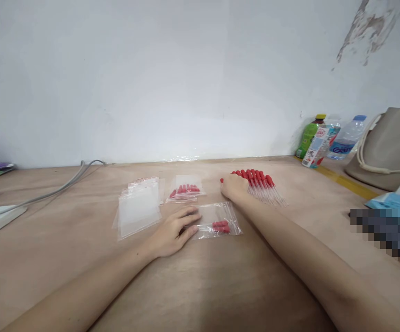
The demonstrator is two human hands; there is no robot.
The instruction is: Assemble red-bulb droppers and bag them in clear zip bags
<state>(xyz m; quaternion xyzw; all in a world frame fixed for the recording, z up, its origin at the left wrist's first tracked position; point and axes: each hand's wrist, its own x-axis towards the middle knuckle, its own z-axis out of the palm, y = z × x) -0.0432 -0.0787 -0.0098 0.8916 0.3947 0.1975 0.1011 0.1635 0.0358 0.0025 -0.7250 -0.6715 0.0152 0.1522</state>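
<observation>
My left hand (176,231) lies on the left edge of a clear zip bag (209,213), its thumb and fingers apart. Inside that bag are red-bulbed droppers (220,226), their bulbs towards the lower right. My right hand (235,186) is closed at the left end of a row of glass droppers with red rubber bulbs (255,177). One red bulb (221,180) shows just left of its fingers; the rest of that dropper is hidden by the hand. Behind the open bag lies a packed bag with several red bulbs (188,188).
A stack of flat clear zip bags (139,207) lies left of my left hand. A grey cable (60,189) runs along the far left. At the back right stand a green bottle (308,137), a carton (319,146), a water bottle (348,138) and a beige bag (393,143).
</observation>
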